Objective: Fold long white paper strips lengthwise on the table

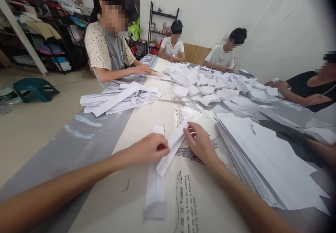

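Between my two hands a folded strip of white paper [172, 151] is held slantwise above the table. My left hand [151, 147] pinches its left edge near the middle, thumb against the fingers. At the upper end, my right hand [201, 142] grips the strip's tip between thumb and forefinger. Beneath it, another long white paper strip [155, 194] lies on the tablecloth, partly covered by my left hand and the held strip. A stack of white paper sheets [262, 149] rests to the right of my right forearm.
A pile of folded strips [118, 98] lies ahead on the left. Many folded paper pieces [207, 82] heap across the far table. Several people sit around it, one person's hand [143, 69] at the left edge. A green stool [35, 87] stands on the floor.
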`<state>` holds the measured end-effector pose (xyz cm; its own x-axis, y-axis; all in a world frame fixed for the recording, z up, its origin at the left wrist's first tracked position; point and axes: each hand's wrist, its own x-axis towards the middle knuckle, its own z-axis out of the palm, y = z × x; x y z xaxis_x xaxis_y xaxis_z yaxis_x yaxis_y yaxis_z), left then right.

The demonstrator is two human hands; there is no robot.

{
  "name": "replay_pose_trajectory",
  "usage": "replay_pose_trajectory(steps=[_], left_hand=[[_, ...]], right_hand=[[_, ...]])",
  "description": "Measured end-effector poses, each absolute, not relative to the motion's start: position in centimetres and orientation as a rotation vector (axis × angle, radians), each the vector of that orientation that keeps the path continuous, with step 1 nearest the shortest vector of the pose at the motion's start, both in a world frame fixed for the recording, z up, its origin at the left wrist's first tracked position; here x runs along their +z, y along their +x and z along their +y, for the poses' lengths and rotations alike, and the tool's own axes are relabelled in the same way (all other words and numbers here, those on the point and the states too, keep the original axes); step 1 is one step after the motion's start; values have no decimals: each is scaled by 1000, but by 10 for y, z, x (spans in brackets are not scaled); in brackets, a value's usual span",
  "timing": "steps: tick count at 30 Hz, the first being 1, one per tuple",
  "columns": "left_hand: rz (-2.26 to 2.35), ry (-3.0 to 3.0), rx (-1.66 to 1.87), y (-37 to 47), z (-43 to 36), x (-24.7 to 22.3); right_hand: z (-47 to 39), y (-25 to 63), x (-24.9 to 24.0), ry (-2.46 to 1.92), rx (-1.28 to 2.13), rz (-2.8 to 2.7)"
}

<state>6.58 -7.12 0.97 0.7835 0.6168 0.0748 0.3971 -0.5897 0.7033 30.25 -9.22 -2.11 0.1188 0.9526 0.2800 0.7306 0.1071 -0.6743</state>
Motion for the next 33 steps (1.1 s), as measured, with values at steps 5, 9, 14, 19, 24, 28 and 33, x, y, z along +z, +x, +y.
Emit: replay_pose_trajectory(steps=[5,9,14,19,24,28,33], left_hand=[[417,2242,323,74,-97,18],[555,2540,619,68,-73,-2],[774,2840,452,56,-39,-28],[719,2895,456,55,-39,-25],[667,2876,558,56,-44,-19],[735,2870,521,53,-45,-23],[772,2885,450,51,-44,-25]], right_hand=[[-91,301,-26,-1642,343,-1787],[-92,302,-27,-1559,392,-1925],[-92,299,-34,-1463,358,-2059],[-93,295,-35,-1389,397,-2129],[-98,292,-22,-1393,627,-2080],[-100,293,-11,-1404,775,-1911],[-100,297,-5,-1349,754,-1974]])
